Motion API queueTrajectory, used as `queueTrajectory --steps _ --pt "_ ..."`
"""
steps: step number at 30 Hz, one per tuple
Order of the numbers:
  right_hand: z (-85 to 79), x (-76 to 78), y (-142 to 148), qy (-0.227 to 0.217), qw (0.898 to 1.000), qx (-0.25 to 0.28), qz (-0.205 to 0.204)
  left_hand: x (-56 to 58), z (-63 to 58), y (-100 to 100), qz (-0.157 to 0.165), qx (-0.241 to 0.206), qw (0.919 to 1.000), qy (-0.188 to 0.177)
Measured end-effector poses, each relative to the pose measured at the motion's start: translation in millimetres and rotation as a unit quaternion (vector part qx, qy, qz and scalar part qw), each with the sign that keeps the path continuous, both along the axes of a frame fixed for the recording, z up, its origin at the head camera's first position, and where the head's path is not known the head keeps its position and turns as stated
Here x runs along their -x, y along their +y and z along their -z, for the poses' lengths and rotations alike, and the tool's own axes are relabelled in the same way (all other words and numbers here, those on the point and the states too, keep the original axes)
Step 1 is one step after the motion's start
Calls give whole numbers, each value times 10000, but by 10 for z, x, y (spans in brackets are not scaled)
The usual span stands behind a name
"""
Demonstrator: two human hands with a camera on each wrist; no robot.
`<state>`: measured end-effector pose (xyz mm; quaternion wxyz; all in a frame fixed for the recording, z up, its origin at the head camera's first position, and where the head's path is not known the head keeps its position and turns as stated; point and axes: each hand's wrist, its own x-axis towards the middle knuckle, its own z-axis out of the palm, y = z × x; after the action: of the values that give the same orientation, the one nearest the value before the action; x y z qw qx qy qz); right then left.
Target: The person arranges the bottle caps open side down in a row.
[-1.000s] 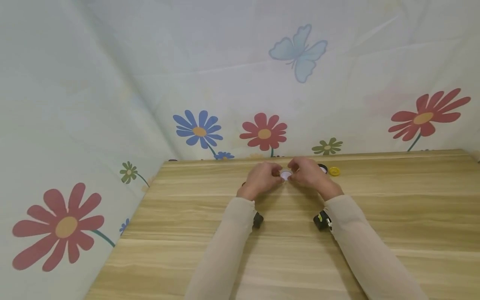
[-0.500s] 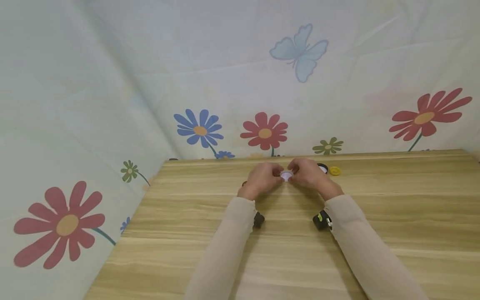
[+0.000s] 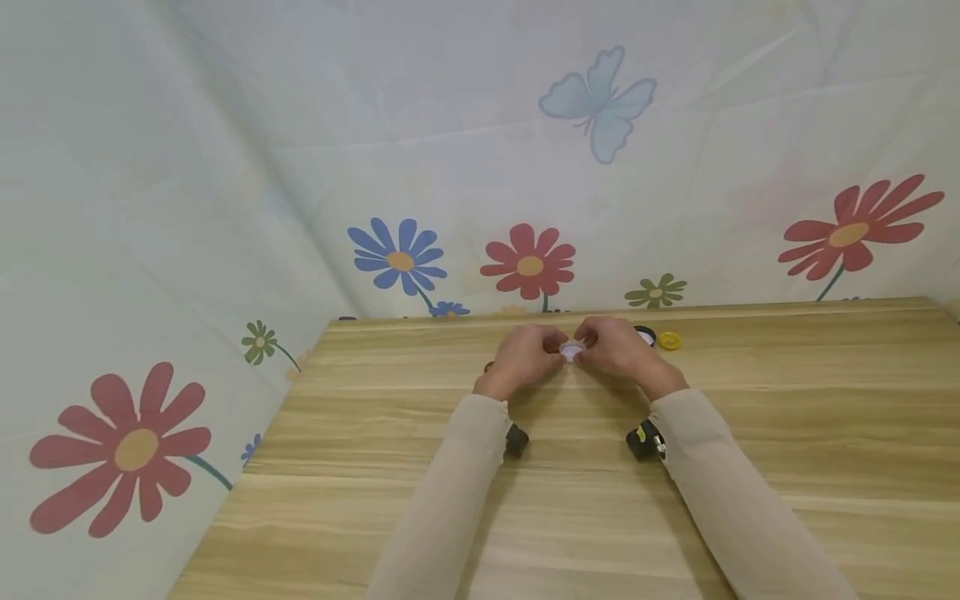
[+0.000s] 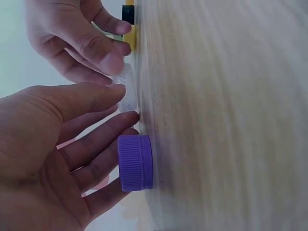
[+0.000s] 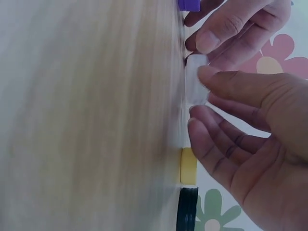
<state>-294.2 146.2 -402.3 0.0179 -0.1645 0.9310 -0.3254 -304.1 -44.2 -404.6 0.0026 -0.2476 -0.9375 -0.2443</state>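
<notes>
Between both hands stands a translucent white ridged bottle cap (image 3: 572, 351), at the far part of the table. My left hand (image 3: 525, 354) holds one side of it with thumb and fingertips. On the opposite side, my right hand (image 3: 618, 350) pinches it; its thumb lies on the cap (image 5: 196, 79) in the right wrist view. A purple bottle cap (image 4: 134, 162) stands on the table right by the lower fingers of the left hand. Past the right hand come a yellow cap (image 5: 188, 166) and a black cap (image 5: 186, 209).
Right of the right hand, a black cap with a white inside (image 3: 645, 337) and a yellow cap (image 3: 670, 342) lie near the back edge of the wooden table (image 3: 570, 517). A flower-printed cloth (image 3: 450, 167) hangs behind the table.
Both hands stay almost in place around the white bottle cap. The cap shifts very slightly between the fingertips. The other caps have not moved.
</notes>
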Motion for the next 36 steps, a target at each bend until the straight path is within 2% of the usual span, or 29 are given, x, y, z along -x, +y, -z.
queueTrajectory --steps 6,16,24,36 --pt "-15 0 7 59 9999 107 -19 -8 -4 -13 -150 -136 9998 6" --pt "-85 -70 40 46 9987 474 -188 -38 -26 -65 -383 -863 9955 43" --pt "-115 -86 65 52 9984 530 -180 -34 -30 -89 -241 -969 9949 145" --pt "-128 -100 81 339 9967 633 -367 -45 -43 -126 -297 -1102 9934 86"
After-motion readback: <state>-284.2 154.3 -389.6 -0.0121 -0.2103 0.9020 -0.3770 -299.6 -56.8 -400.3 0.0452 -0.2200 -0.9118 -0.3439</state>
